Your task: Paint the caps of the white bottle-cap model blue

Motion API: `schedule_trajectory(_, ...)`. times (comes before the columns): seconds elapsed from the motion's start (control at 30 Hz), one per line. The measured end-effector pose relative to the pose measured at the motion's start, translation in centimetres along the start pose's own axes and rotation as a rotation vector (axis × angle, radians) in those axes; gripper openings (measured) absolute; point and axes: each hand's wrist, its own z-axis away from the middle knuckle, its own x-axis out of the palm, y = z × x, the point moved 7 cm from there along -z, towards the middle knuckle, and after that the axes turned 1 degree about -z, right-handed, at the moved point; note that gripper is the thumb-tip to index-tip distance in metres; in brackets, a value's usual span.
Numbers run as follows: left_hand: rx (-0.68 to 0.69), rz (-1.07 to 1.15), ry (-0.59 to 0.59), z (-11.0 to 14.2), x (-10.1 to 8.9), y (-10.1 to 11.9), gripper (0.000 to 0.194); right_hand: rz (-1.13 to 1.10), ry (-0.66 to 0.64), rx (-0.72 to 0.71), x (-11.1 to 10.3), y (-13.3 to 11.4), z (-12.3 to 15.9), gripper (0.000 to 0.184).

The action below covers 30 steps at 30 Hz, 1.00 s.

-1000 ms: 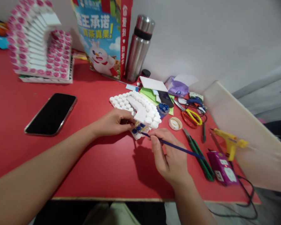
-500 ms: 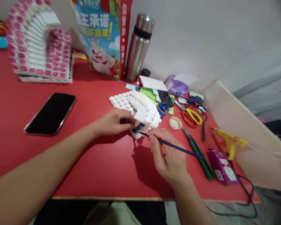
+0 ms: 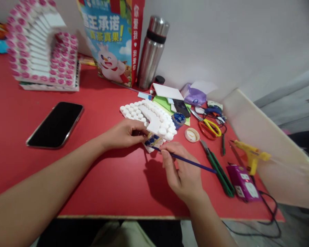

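A small white craft model (image 3: 154, 118), covered in rounded white pieces, stands on the red table (image 3: 105, 185). My left hand (image 3: 126, 133) pinches its near left edge between thumb and fingers. Several dark blue pieces show on the lower front face. My right hand (image 3: 181, 168) grips a thin blue paintbrush (image 3: 190, 162), its tip touching that blue-painted face. Beyond the model stands an open jar of blue paint (image 3: 179, 119), with its pale lid (image 3: 192, 134) lying nearer to me.
A phone (image 3: 56, 125) lies at left, near a larger pink-and-white model (image 3: 38, 48). A printed bag (image 3: 110, 44) and steel flask (image 3: 154, 51) stand behind. On the right are scissors (image 3: 208, 128), a green cutter (image 3: 220, 171), yellow glue gun (image 3: 251, 154) and purple box (image 3: 243, 181).
My right hand and the paintbrush have shifted slightly left and down, the tip staying at the blue face. My left hand holds its place on the model.
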Motion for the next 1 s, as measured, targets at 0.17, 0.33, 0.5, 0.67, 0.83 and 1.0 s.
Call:
schedule_trajectory(0.17, -0.026, 0.033, -0.018, 0.01, 0.11, -0.11, 0.012, 0.013, 0.01, 0.033, -0.02, 0.38, 0.04, 0.011)
schedule_trajectory(0.33, -0.034, 0.035, -0.015, 0.01, 0.08, -0.03, 0.011, 0.039, 0.044, 0.02, -0.16, 0.53, 0.09, 0.012)
schedule_trajectory(0.5, -0.035, 0.024, -0.015, -0.02, 0.03, 0.05, 0.011, 0.036, 0.043, 0.052, -0.19, 0.75, 0.0, 0.011)
schedule_trajectory(0.67, -0.034, 0.044, -0.011, -0.06, 0.02, 0.15, 0.011, 0.042, 0.043, 0.061, -0.5, 0.58, 0.11, 0.011)
schedule_trajectory(0.83, -0.043, 0.021, -0.009, -0.03, -0.02, 0.17, 0.013, 0.034, 0.051, 0.059, -0.73, 0.49, 0.33, 0.01)
schedule_trajectory(1.0, -0.04, 0.013, -0.007, 0.0, -0.04, 0.06, 0.015, 0.019, 0.062, 0.065, -0.78, 0.44, 0.37, 0.01)
